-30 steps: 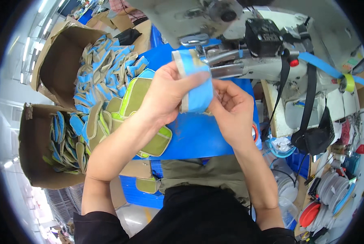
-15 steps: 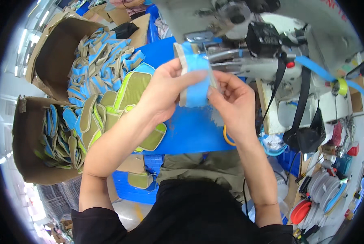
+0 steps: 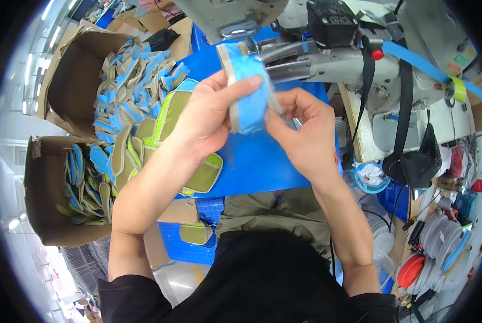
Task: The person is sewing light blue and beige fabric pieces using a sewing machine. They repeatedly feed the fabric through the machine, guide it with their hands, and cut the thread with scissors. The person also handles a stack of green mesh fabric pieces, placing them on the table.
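Both my hands hold a curved blue fabric band with beige edging [image 3: 249,114] above the blue work surface [image 3: 252,164]. My left hand [image 3: 206,116] grips its left side, thumb lying across the blue face and fingers behind. The thumb and fingers of my right hand [image 3: 307,134] pinch the band's right edge. The band's upper part is close to the metal arms of a sewing machine [image 3: 292,62]; whether it touches them I cannot tell. Left of my left forearm lie olive sole-shaped pads with bright green edging [image 3: 206,175].
A cardboard box [image 3: 69,81] at the left contains a heap of blue and beige fabric bands [image 3: 128,102]. Below it, another box [image 3: 42,188] is filled with sole-shaped pads [image 3: 90,188]. Blue tape [image 3: 413,58] and black straps [image 3: 402,116] run beside the machine at the right.
Both hands still grip the fabric band. The whole view has shifted a little, so the machine now appears farther left and higher. The right fingers have moved slightly along the band's edge.
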`<state>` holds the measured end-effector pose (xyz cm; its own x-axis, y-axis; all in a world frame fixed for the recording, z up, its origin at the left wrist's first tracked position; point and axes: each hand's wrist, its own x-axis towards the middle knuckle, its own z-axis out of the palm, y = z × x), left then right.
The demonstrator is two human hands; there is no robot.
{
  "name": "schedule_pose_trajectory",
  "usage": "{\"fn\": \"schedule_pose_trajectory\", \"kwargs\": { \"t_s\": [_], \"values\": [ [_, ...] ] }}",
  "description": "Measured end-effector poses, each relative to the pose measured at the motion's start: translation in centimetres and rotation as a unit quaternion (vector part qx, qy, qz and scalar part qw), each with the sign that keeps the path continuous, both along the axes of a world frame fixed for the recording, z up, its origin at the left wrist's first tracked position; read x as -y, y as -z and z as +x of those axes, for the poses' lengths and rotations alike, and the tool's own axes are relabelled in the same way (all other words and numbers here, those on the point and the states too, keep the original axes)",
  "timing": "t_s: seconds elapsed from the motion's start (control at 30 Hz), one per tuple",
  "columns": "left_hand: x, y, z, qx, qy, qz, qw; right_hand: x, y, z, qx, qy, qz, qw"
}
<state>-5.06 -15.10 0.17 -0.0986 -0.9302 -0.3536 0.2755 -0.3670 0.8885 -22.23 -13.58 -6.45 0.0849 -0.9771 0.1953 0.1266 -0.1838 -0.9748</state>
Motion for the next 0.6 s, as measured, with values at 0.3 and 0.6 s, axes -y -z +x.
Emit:
{"fn": "schedule_pose_trajectory", "kwargs": {
  "t_s": [0.3, 0.6],
  "values": [
    [1.4, -0.6, -0.1, 0.007, 0.000, 0.009, 1.000, 0.1, -0.4, 0.7, 0.095, -0.012, 0.034, 0.995],
    [0.2, -0.3, 0.2, 0.022, 0.003, -0.051, 0.998, 1.8, -1.0, 0.0, 0.027, -0.018, 0.003, 0.999]
  ]
}}
